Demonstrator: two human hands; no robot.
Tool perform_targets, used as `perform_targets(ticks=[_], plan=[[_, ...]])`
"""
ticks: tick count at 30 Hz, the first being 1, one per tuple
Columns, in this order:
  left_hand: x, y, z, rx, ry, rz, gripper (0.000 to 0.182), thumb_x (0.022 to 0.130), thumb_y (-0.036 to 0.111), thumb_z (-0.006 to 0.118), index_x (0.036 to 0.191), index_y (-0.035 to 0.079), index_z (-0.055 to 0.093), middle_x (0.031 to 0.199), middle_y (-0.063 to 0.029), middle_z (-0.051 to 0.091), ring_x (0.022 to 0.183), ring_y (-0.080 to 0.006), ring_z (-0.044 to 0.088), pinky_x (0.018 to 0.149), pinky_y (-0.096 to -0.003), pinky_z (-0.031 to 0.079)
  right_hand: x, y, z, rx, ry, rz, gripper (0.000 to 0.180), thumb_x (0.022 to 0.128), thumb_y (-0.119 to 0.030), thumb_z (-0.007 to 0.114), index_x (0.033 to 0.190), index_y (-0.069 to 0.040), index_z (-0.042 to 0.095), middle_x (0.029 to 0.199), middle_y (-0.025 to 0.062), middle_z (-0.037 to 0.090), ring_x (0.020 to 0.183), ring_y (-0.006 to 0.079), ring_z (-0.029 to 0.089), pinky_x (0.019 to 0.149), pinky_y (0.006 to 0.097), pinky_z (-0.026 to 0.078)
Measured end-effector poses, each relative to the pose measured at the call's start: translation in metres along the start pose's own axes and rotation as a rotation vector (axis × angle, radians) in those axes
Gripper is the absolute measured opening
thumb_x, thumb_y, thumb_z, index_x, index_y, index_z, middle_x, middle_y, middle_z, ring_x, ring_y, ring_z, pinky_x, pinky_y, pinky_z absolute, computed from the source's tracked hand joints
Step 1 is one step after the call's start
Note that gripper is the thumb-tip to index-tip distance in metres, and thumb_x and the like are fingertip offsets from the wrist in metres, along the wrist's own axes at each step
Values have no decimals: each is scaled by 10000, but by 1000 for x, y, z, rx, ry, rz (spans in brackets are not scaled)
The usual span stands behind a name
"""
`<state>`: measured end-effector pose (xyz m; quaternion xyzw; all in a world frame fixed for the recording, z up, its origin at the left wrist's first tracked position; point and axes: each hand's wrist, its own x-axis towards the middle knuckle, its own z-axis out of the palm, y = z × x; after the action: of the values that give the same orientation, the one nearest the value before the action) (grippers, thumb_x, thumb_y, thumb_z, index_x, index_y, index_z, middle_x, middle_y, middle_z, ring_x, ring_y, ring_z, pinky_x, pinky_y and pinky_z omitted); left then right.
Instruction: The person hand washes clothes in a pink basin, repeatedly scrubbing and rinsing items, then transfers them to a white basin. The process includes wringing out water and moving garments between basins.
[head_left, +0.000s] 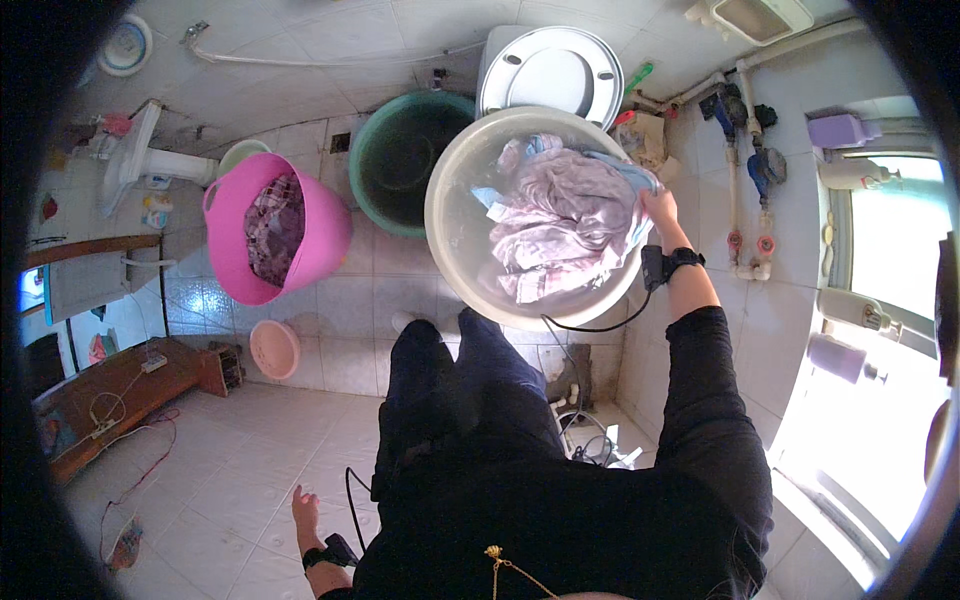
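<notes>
A large pale plastic basin (457, 255) stands before me, holding water and a bunched, light pinkish-grey fabric (570, 199) with blue and plaid edges. At the basin's right rim, my right hand (660, 208) grips the edge of this fabric. Part of the cloth lies in the water, and its folds hide much of the basin's bottom. My left hand (306, 510) hangs low at my left side, away from the basin. Nothing is in it, and its fingers are somewhat apart. Both wrists wear black strapped devices with cables.
Beside the basin stand a green tub (360, 165) with dark water and a pink flexible tub (322, 225) holding plaid fabric. Behind is a toilet with a white seat (551, 75). A small pink basin (274, 349) is to the left. Pipes with valves (765, 245) line the right wall.
</notes>
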<state>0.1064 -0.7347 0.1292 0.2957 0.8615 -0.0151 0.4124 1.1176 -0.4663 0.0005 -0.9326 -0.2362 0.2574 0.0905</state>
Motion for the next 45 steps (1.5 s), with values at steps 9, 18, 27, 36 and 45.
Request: perform_targets(ticks=[9, 18, 27, 36, 45], plan=[[-27, 29, 3, 116, -102, -191, 640, 824, 132, 548, 1405, 155, 278, 1162, -120, 539, 863, -222, 620, 592, -378, 497, -61, 42, 100, -378, -138, -330, 971, 708, -426, 729, 1449, -204, 142, 1431, 295, 145, 1297, 459, 245, 1036, 516, 289], [-53, 95, -23, 146, -114, -320, 640, 837, 120, 539, 1410, 185, 261, 1255, -129, 474, 967, -249, 604, 717, -446, 491, -74, 46, 203, -173, -451, -95, 1070, 669, -635, 654, 1394, 15, 211, 1411, 368, 114, 1292, 445, 292, 1023, 419, 344], [-67, 128, 2, 46, -173, -356, 595, 887, 104, 507, 1417, 188, 251, 1300, -124, 443, 1035, -240, 572, 836, -463, 444, -77, 35, 291, -28, -567, -10, 945, 767, -667, 502, 1295, 105, 363, 1186, 347, 494, 1197, 404, 446, 994, 414, 361], [-74, 106, 0, 2, -169, -340, 591, 895, 120, 513, 1419, 193, 249, 1317, -123, 440, 1082, -247, 553, 836, -455, 444, -96, -21, 265, -57, -643, -254, 515, 885, -459, 436, 1142, -35, 575, 1020, 252, 611, 1028, 402, 556, 892, 455, 432], [-57, 106, 34, -76, -210, -255, 564, 899, 132, 508, 1411, 177, 274, 1325, -131, 438, 1071, -243, 563, 850, -431, 438, -193, -77, 283, -293, -549, -1082, 363, 824, -121, 481, 1182, -86, 532, 1162, 160, 562, 1047, 272, 566, 882, 390, 460]])
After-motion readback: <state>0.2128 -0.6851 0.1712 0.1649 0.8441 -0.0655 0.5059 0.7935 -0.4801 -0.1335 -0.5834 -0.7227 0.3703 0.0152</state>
